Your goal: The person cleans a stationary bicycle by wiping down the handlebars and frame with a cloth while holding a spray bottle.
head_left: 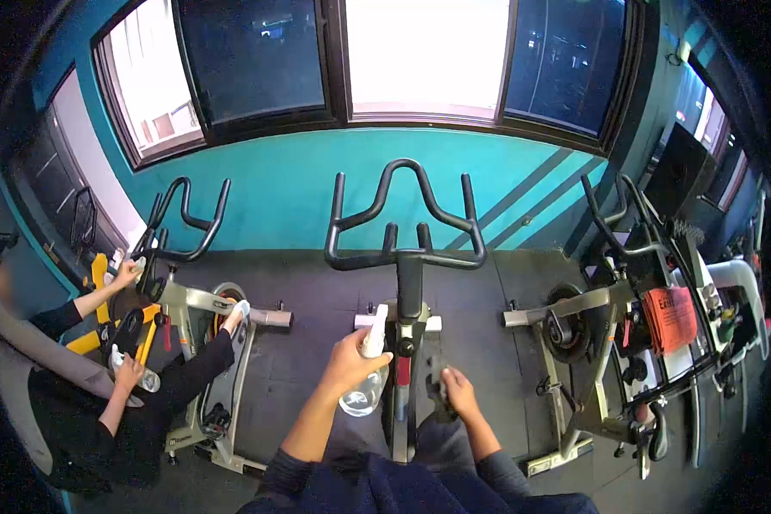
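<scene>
My left hand (349, 370) is closed around a clear spray bottle (364, 397) with a white trigger head, holding it upright left of the exercise bike's (410, 291) front post. To the right of that post, my right hand (460, 392) is closed, its thumb and fingers at a dark, narrow object (438, 390) whose kind I cannot make out. Black handlebars (403, 255) rise in front of both hands. A red part (403, 371) shows on the post between them.
On the left, another person (103, 428) holds a spray bottle (148, 379) and something white beside a second bike (180, 295). A third bike (595, 308) stands to the right, near a red sign (670, 319). Windows (428, 60) line the teal wall ahead.
</scene>
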Action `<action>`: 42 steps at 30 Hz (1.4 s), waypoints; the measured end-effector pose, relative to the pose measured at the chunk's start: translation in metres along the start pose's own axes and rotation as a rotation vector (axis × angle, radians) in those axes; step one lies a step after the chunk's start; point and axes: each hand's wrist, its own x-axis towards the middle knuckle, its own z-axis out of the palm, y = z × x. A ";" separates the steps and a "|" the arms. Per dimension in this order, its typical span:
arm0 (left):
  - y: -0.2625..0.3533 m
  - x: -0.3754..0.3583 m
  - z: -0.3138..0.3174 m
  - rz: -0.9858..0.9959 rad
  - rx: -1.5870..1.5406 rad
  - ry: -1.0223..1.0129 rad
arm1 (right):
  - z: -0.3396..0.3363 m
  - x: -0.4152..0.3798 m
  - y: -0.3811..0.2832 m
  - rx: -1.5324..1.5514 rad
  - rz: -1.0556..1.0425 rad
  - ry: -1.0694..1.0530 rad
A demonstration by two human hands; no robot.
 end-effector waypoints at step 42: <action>-0.120 0.182 -0.002 0.036 0.641 0.071 | 0.071 0.223 -0.126 -0.799 -0.372 0.121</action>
